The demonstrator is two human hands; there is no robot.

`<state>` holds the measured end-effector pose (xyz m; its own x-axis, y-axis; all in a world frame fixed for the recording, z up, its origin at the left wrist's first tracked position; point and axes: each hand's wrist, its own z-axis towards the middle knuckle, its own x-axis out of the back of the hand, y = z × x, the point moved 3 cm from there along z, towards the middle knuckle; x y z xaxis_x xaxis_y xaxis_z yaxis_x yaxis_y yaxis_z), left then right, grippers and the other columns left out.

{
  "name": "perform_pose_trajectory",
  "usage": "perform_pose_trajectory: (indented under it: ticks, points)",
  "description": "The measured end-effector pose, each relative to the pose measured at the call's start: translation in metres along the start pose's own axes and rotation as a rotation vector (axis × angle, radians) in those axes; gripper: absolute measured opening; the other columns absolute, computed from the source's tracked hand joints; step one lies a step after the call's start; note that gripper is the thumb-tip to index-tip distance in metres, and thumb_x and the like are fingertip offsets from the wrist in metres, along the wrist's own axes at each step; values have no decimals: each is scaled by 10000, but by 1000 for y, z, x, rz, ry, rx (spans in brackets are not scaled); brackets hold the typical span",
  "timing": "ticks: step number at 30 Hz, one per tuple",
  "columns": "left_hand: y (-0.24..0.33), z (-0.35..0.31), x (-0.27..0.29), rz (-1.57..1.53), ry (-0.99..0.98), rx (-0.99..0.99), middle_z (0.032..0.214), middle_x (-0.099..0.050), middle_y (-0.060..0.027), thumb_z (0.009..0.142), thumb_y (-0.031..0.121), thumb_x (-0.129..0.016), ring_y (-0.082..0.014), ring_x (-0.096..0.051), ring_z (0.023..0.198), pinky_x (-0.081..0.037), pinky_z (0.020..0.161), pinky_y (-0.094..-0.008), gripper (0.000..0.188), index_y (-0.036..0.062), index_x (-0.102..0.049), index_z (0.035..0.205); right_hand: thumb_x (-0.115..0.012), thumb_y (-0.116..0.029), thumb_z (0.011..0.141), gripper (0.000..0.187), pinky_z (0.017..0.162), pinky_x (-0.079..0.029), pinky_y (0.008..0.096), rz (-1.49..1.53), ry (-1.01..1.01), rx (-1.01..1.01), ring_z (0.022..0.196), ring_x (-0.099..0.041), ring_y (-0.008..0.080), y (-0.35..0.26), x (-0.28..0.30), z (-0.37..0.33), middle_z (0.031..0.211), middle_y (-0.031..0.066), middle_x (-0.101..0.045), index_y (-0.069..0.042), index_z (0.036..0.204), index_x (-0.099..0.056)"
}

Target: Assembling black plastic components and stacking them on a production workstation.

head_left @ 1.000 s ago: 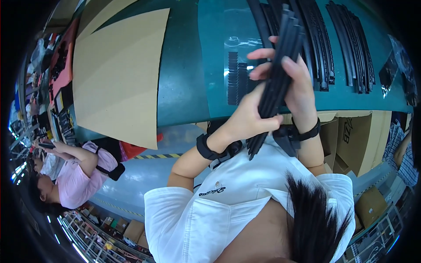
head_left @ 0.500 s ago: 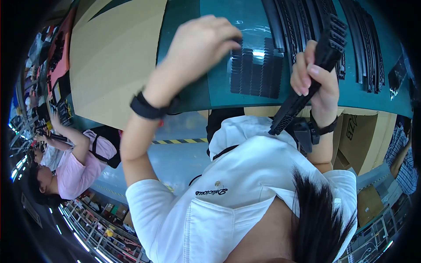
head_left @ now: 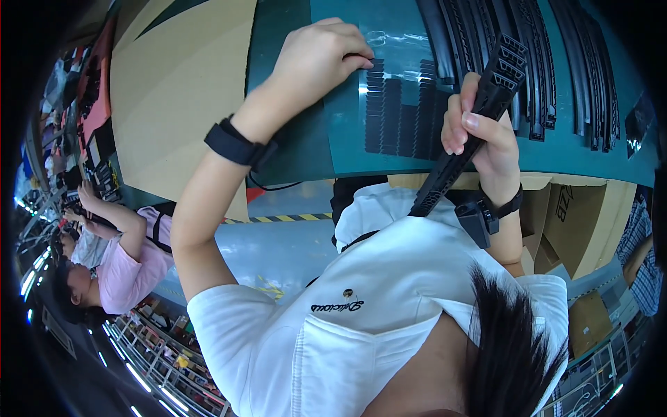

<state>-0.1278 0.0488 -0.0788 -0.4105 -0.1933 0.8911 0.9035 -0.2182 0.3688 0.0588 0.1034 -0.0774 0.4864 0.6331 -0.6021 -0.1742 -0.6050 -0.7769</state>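
Observation:
My right hand [head_left: 488,135] is wrapped round a long black plastic part [head_left: 506,73] with a slotted, grid-like end. The part is tilted, its upper end over the table and its lower end close to my white shirt. My left hand [head_left: 330,59] is closed in a pinch at the upper left corner of a set of black strips with toothed edges [head_left: 399,121]. These strips lie on a glossy clear sheet on the green table. Whatever is between the left fingertips is too small to make out.
Several long black plastic parts [head_left: 587,76] lie in rows at the table's far right. A large cardboard sheet [head_left: 180,90] covers the left side. An open cardboard box [head_left: 577,222] stands below the table edge at right. A co-worker in pink [head_left: 132,271] works at left.
My left hand has come to the upper left corner of the black strips, its fingers closing. My right hand has shifted slightly left and down with the black plastic part.

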Motion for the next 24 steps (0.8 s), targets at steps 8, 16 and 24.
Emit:
perform_pose_trajectory:
  ticks: [8, 16, 24]
  points:
    - [7, -9, -7, -6, 125, 292, 630, -568, -11, 597, 118, -625, -181, -521, 693, -435, 567, -298, 36, 87, -615, 612, -572, -134, 670, 214, 443, -363, 233, 3, 43, -62, 439, -417, 109, 8, -15, 7, 532, 38, -408, -55, 733, -383]
    - [10, -12, -10, 83, 151, 310, 631, -568, -37, 598, 115, -626, -212, -512, 676, -432, 563, -305, 48, 76, -601, 611, -572, -146, 660, 213, 448, -358, 232, -45, -9, -69, 442, -412, 100, 4, -24, 6, 535, 33, -410, -58, 711, -385]
    - [2, -13, 5, -480, -81, 626, 738, -599, -97, 662, 98, -616, -178, -562, 691, -439, 627, -273, 85, 16, -599, 680, -573, -169, 658, 228, 442, -351, 224, -45, -15, -63, 435, -404, 97, -5, -28, -2, 524, 32, -403, -63, 702, -376]
